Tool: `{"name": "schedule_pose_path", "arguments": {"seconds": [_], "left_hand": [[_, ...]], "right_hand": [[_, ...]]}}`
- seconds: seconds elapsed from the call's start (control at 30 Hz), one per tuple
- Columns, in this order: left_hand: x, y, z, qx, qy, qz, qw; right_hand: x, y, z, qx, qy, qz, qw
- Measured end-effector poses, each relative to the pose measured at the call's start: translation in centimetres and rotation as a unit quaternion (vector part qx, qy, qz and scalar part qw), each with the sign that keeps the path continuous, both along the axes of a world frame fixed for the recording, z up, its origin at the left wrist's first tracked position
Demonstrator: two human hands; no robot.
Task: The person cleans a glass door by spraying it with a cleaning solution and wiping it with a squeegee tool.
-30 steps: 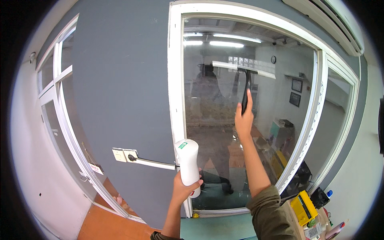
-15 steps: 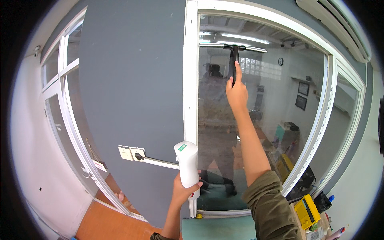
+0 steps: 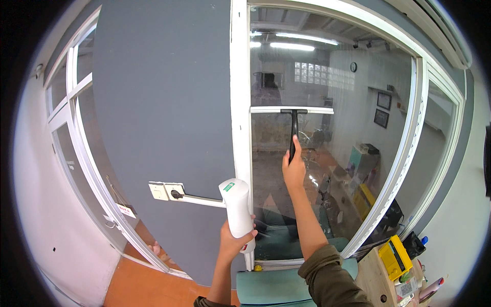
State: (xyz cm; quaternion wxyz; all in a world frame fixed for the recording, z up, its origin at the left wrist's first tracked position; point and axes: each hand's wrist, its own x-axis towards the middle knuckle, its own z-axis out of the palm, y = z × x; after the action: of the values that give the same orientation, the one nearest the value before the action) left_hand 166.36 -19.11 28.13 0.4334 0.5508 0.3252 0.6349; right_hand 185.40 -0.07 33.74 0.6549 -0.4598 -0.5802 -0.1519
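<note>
My right hand (image 3: pixel 294 169) is wrapped round the black handle of a squeegee (image 3: pixel 295 111), one finger stretched along the handle. The squeegee's long pale blade lies level across the window pane (image 3: pixel 368 153), its left end by the white frame (image 3: pixel 240 128). In my left hand (image 3: pixel 232 240) is a white bottle-shaped device (image 3: pixel 238 207) with a green label on top, held upright before the frame's lower left part. Part of that grip is hidden behind the bottle. Reflections of lights and of a person show in the glass.
Left of the window, a wall socket (image 3: pixel 166 191) with a black plug sits on the grey wall (image 3: pixel 163 102). A teal padded seat (image 3: pixel 271 286) stands below the pane. At the right, a wooden table (image 3: pixel 376 276) bears a yellow box (image 3: pixel 395 257) and small items. A white-framed door (image 3: pixel 82 169) is far left.
My right hand has drawn the squeegee down the glass, from near the top of the pane to well below the reflected lights. My left hand keeps the white bottle in nearly the same place.
</note>
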Motion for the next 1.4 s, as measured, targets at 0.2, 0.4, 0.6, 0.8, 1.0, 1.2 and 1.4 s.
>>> {"name": "schedule_pose_path", "arguments": {"seconds": [0.2, 0.4, 0.6, 0.8, 1.0, 1.2, 1.4], "left_hand": [[-0.5, -1.0, -1.1, -0.002, 0.007, 0.000, 1.000], [-1.0, -1.9, -2.3, -0.009, 0.025, 0.001, 1.000], [-1.3, -2.5, -1.7, -0.007, 0.009, -0.005, 1.000], [-2.0, -3.0, -1.3, -0.010, 0.013, 0.007, 1.000], [-2.2, -3.0, -1.4, -0.013, 0.020, 0.006, 1.000], [-2.4, -3.0, -2.2, -0.018, 0.028, -0.013, 0.999], [-1.7, -2.7, -3.5, -0.033, 0.015, -0.030, 0.999]], "right_hand": [[0.1, -1.8, -6.8, -0.036, 0.004, -0.003, 0.999], [-0.1, -3.5, -11.9, -0.101, 0.024, 0.021, 0.994], [0.1, -5.8, -15.9, -0.060, 0.038, 0.055, 0.996], [-0.5, -4.9, -2.4, 0.069, 0.021, 0.065, 0.995], [0.1, -3.8, 9.6, -0.003, 0.019, 0.074, 0.997], [0.4, -1.3, 5.5, -0.013, 0.005, 0.032, 0.999], [1.7, -0.7, -6.1, -0.017, 0.020, 0.040, 0.999]]}}
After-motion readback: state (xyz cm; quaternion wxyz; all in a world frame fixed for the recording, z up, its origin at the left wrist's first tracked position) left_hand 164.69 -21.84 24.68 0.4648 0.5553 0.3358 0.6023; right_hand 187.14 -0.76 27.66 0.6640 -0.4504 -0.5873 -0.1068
